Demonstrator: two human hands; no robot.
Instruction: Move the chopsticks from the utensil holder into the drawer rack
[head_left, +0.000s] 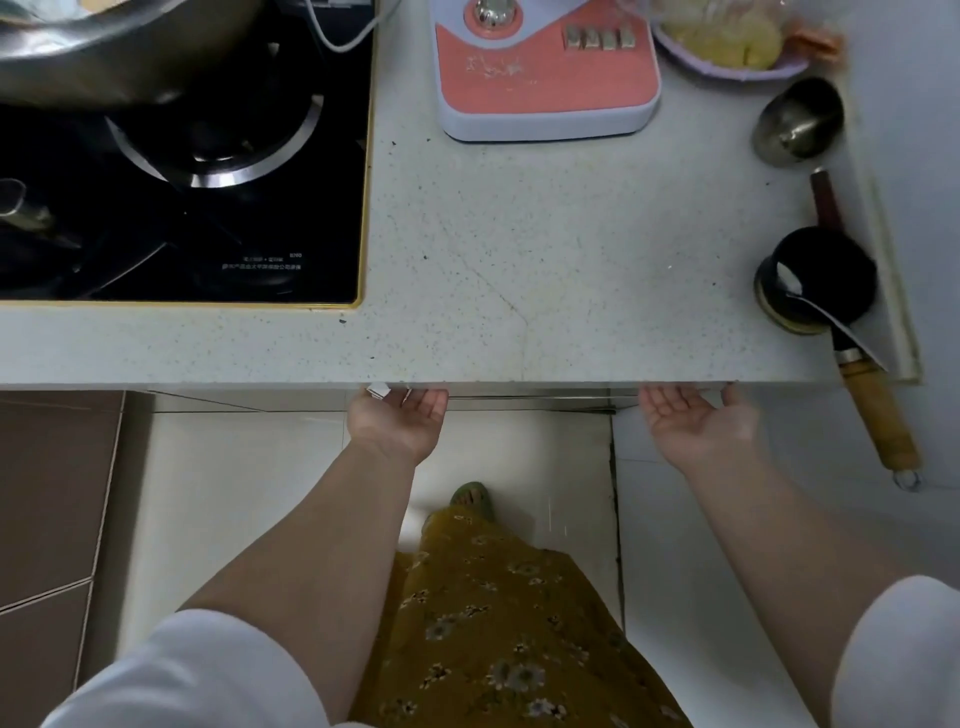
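Pale speckled stone countertop (519, 249): fills the upper half of the head view, its front edge running straight across the middle.

Left hand (397, 421): palm up below the counter's front edge, fingers reaching under the lip and hidden there; whether they grip anything cannot be told. A small white piece shows at the fingertips.

Right hand (696, 421): palm up likewise, well apart from the left, fingertips hidden under the same edge; grip cannot be told.

Thin metal drawer edge (535, 397): a narrow grey strip visible just beneath the counter between the two hands. Chopsticks, holder and rack do not show in this view.

Black glass gas hob (218, 208): set into the counter at left, a large steel pot (119, 47) above it.

Pink and white appliance base (545, 73): at the counter's rear centre.

Steel ladle with dark red handle (800, 122): at right, near a black round canister (821, 280) and a wooden-handled blade (872, 415).
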